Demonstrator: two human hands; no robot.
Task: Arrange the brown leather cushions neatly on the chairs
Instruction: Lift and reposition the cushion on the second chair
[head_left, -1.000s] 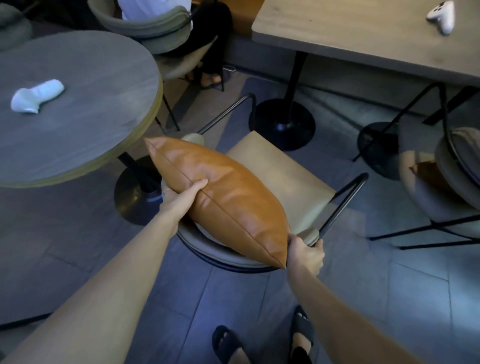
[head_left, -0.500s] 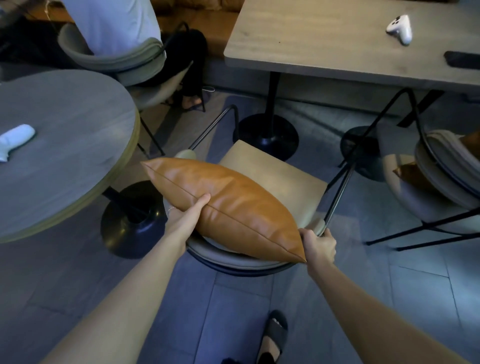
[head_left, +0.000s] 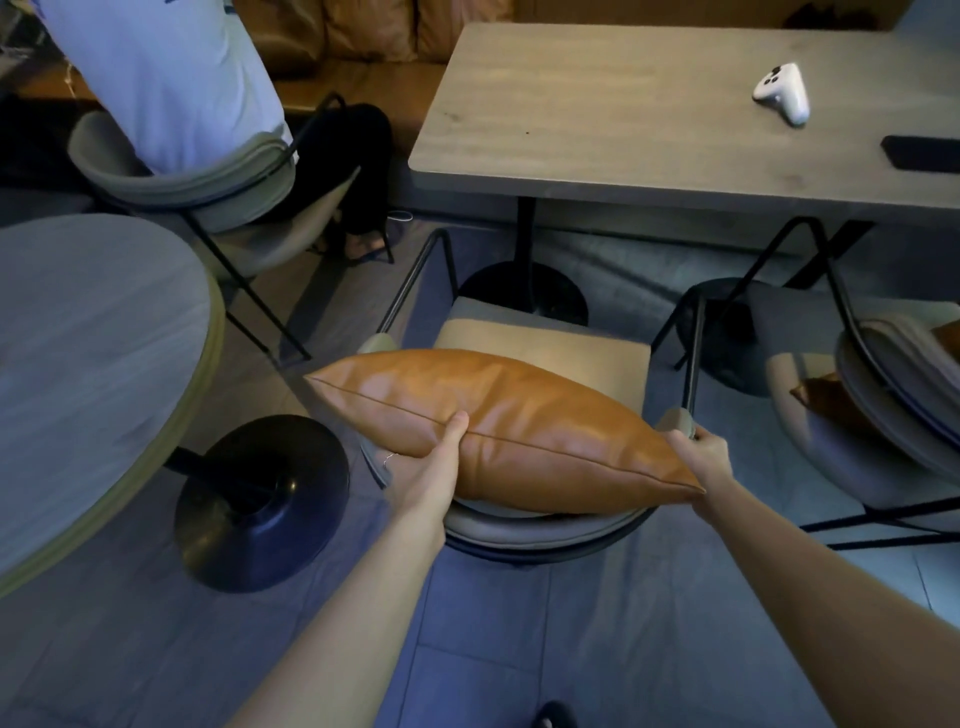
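Both hands grip the brown leather cushion (head_left: 498, 431): the left hand (head_left: 423, 470) clasps its near edge, thumb on the seam, while the right hand (head_left: 701, 462) pinches the right corner. Plump, glossy and creased, it stands edge-up on the chair (head_left: 545, 358) seat. Beyond the hands stands a rectangular tabletop (head_left: 623, 119); bare floor (head_left: 493, 623) lies nearer.

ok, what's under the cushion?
The cushion sits over the chair backrest; tan seat shows beyond. Its underside and the left hand's fingers are covered.
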